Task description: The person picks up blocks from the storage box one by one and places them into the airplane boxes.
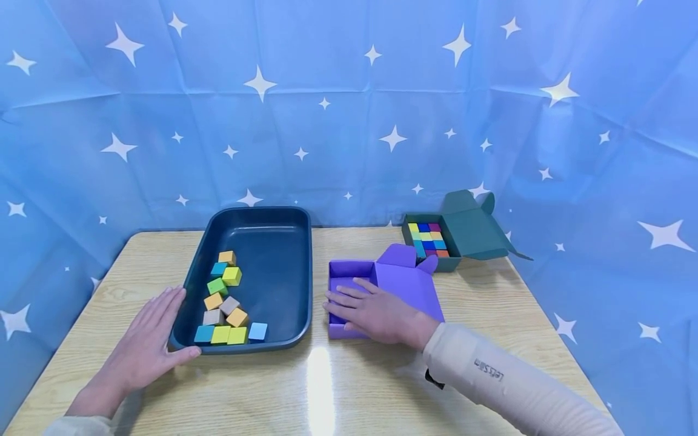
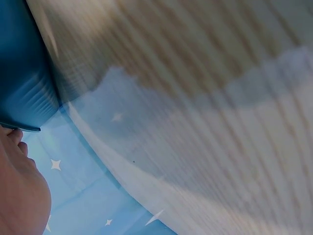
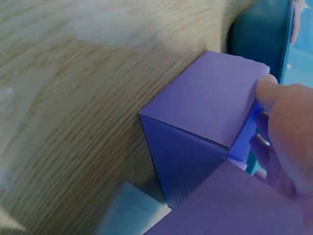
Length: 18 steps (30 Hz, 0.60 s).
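Note:
A dark blue tray stands at the left, with several loose cubes in yellow, orange, green, teal, grey and light blue along its left side and front. My left hand rests against the tray's front left corner, fingers straight and thumb spread at the front rim. Over an open purple box lies my right hand, its fingers spread and holding nothing visible. In the right wrist view, the thumb touches the top edge of the box's wall. The hand hides part of the box's inside.
A dark green box, its lid folded out to the right, stands at the back right and holds rows of coloured cubes. The wooden table meets a blue star-patterned cloth at the back and sides.

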Tool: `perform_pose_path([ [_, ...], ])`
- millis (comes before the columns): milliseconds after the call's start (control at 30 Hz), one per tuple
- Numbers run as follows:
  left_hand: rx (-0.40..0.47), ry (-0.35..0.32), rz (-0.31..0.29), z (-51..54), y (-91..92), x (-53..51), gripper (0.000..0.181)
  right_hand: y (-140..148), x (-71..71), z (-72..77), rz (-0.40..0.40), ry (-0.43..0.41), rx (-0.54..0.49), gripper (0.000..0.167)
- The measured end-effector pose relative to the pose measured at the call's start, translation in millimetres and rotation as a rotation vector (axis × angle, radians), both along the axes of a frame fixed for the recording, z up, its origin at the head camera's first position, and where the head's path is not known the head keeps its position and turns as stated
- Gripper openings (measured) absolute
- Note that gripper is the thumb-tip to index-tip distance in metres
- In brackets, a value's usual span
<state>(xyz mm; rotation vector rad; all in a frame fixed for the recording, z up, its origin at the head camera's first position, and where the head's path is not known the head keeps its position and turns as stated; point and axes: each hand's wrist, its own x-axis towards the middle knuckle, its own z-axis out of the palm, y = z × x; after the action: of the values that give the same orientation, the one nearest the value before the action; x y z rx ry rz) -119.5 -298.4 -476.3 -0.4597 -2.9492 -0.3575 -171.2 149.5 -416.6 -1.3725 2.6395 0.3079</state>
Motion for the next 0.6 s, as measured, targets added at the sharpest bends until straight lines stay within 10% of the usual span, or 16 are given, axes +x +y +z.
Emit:
perform_pose_path([
  [600,0.0,-0.002,-0.002,1.9,-0.1,0.4,0.11,-24.1,5.0,0.2,0.057,0.044,0.012,0.053],
])
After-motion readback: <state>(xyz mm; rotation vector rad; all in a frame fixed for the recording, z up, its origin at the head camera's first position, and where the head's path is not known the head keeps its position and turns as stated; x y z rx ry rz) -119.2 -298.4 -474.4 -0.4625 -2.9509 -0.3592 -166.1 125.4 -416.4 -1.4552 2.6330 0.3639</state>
